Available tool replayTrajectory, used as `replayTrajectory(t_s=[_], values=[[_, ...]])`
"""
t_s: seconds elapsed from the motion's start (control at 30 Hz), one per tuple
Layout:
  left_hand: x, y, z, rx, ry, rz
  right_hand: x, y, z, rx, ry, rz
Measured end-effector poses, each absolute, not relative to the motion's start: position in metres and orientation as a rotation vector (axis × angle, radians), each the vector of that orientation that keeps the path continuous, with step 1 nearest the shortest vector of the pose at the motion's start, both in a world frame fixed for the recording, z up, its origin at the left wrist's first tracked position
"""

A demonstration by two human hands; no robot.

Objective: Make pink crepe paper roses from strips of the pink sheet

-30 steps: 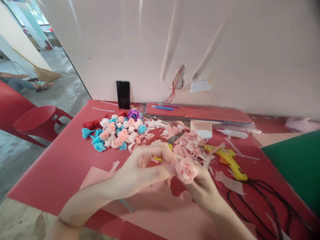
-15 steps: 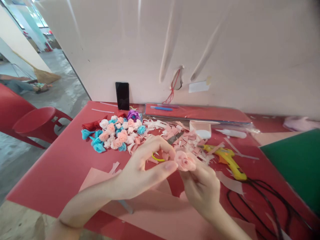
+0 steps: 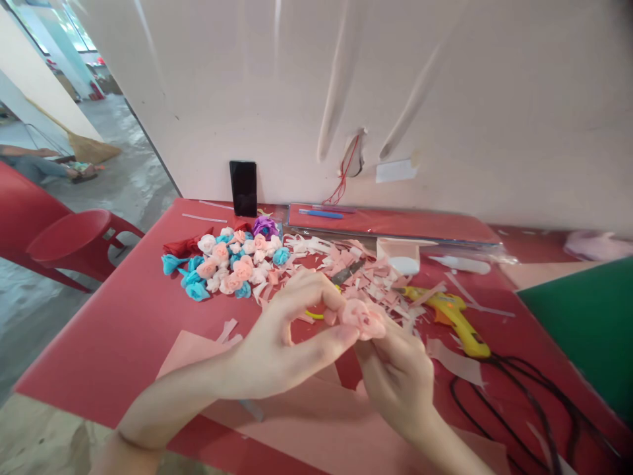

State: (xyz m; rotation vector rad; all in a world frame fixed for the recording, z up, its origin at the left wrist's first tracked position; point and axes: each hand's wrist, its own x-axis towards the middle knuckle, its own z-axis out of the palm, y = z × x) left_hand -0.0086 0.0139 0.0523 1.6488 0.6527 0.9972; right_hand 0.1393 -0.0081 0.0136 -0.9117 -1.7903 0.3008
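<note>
A pink paper rose [image 3: 364, 319] is held up between my two hands above the red table [image 3: 123, 330]. My left hand [image 3: 281, 336] pinches its left-side petals between thumb and index finger. From below, my right hand [image 3: 398, 369] grips the base of the rose, its fingers closed; the base itself is hidden. Behind the hands lies a heap of pink and white paper scraps [image 3: 376, 284], with a scissors blade [image 3: 349, 272] and part of a yellow handle [image 3: 314, 315] among them. Sheets of pink paper [image 3: 277, 429] spread beneath my wrists.
Finished paper flowers [image 3: 230, 264] in several colours cluster at left. A black phone [image 3: 244, 189] leans on the wall. At right are a yellow glue gun [image 3: 455, 320], its black cables [image 3: 529, 389] and a green sheet [image 3: 583, 323]. A red chair [image 3: 74, 244] stands left; a person's leg shows beyond.
My left thumb and index finger have shifted slightly right onto the rose, now pressing its petals. The rose is tilted a little differently, and my right hand keeps its hold.
</note>
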Motion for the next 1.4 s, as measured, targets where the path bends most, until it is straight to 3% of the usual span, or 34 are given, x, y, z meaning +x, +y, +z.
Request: replayTrajectory(t_s=[0.9,1.4], values=[[-0.0048,0.0149,0.0507,1.687,0.643,1.085,0.1357,-0.0117,0.0173,-0.928,-1.772,0.376],[-0.0025,0.0143,0.0487,1.756,0.669,1.135,0.1388,-0.0106,0.0108,-0.903,-1.858,-0.085]])
